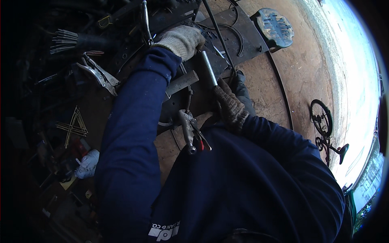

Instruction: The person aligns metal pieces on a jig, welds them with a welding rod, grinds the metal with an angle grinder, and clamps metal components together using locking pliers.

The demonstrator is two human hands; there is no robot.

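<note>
My left hand (182, 42), in a pale knit glove, reaches over the dark metal workbench (248, 34). Its fingers are curled, and what they hold, if anything, is hidden. A shiny metal tube (209, 68) slants between my hands, its upper end just short of the left fingers. Around its lower end my right hand (231, 104), in a brown knit glove, is closed. A grey metal bar (182, 83) lies below the left hand. Locking pliers (188, 131) with a red part sit at the bench's near edge, close to my body.
More locking pliers (99, 75) and a bundle of thin rods (65, 40) are at left, with yellowish sticks (73, 126) below. A long dark rod (219, 34) leans past my right hand. A stool (275, 28) stands beyond the bench; a bicycle (322, 121) is far right.
</note>
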